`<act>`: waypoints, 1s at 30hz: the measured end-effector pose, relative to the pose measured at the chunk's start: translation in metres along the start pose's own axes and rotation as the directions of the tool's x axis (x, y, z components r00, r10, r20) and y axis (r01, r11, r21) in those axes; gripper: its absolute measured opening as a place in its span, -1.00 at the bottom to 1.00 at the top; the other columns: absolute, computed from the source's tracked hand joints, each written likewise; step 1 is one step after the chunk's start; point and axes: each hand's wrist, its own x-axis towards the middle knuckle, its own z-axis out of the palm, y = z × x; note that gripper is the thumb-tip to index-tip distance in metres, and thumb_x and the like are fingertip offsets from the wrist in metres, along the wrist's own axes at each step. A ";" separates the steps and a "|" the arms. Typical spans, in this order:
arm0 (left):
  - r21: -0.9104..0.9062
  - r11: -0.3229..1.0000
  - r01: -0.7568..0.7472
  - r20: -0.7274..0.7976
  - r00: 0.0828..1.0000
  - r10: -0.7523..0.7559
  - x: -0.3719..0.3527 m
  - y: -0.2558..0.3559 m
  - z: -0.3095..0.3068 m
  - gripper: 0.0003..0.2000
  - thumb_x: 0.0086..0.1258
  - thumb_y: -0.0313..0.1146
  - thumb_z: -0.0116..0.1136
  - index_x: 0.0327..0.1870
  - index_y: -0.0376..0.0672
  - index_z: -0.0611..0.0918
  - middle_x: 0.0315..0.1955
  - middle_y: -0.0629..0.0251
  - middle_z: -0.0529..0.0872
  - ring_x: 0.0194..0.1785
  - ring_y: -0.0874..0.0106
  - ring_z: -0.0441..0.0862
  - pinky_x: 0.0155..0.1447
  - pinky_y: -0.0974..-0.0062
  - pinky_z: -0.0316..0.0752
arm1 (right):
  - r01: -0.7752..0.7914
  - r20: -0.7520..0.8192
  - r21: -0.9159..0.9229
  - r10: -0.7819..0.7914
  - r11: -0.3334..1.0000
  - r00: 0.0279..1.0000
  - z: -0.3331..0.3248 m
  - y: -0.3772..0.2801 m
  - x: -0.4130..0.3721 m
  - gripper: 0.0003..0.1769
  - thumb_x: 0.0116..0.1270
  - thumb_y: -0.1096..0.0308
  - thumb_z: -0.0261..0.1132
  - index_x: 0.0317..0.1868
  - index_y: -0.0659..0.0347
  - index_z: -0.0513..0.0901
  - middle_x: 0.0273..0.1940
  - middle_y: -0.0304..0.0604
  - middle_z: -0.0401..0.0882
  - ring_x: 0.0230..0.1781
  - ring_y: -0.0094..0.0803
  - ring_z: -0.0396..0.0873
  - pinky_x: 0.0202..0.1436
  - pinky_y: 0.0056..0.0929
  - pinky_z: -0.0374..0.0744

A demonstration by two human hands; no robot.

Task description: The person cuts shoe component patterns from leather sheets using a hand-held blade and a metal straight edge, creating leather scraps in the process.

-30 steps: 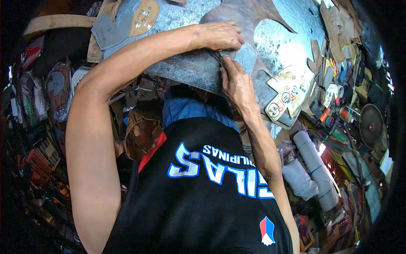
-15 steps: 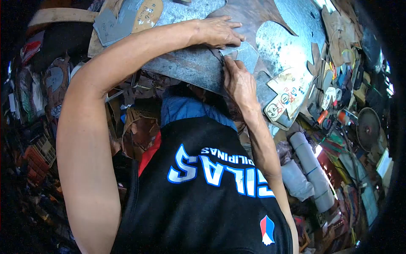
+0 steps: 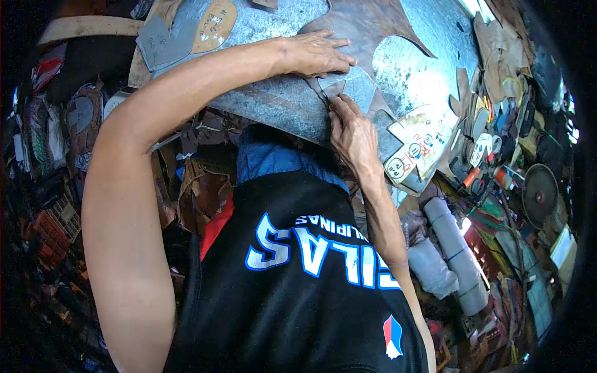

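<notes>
My left hand lies spread over brown leather and the edge of a grey template on the metal-topped table. Just below and to its right, my right hand has its fingers closed around a thin dark tool, whose tip is by the template's lower left edge. The fingers hide most of the tool. The leather spreads beyond the template, with curved cut-outs in its outline.
A white marked template lies at the table's right corner, grey and tan ones at its left. Scraps and tools crowd the right side, with a round dark disc and wrapped rolls lower down.
My right hand has moved slightly down, away from my left hand, with the tool. My left hand has shifted a little left, and more of the template shows between them.
</notes>
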 end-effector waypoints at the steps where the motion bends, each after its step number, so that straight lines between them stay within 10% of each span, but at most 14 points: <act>1: -0.001 1.000 -0.007 -0.012 1.000 0.007 -0.001 0.000 0.000 -0.50 0.23 -0.36 0.28 0.25 0.06 0.52 0.46 0.47 0.29 0.57 0.22 0.06 0.56 -0.07 0.03 | -0.004 0.007 0.001 0.004 1.000 1.000 -0.001 0.001 0.000 -0.68 0.33 0.38 0.16 0.09 0.13 0.59 0.12 0.07 0.57 -0.12 0.12 0.64 -0.07 -0.02 0.63; 12: -0.023 0.999 0.022 -0.073 0.997 -0.024 -0.003 0.002 0.009 -0.50 0.19 -0.38 0.31 0.21 0.00 0.52 0.46 0.45 0.30 0.56 0.19 0.08 0.57 -0.03 0.04 | 0.600 0.329 -0.247 -0.516 0.761 0.791 -0.047 0.050 0.074 -0.62 0.20 0.40 0.22 0.03 -0.11 0.70 -0.15 -0.10 0.64 -0.25 -0.15 0.66 -0.16 -0.21 0.63; 30: -0.020 0.997 0.068 -0.086 0.994 -0.070 -0.005 0.013 0.002 -0.73 0.39 -0.38 0.00 0.07 -0.06 0.60 0.43 0.34 0.35 0.55 0.19 0.12 0.57 -0.06 0.00 | 0.646 0.422 -0.185 -0.534 0.740 0.733 -0.058 0.066 0.106 -0.63 0.17 0.39 0.25 0.01 -0.10 0.72 -0.17 -0.14 0.69 -0.22 -0.14 0.69 -0.09 -0.18 0.63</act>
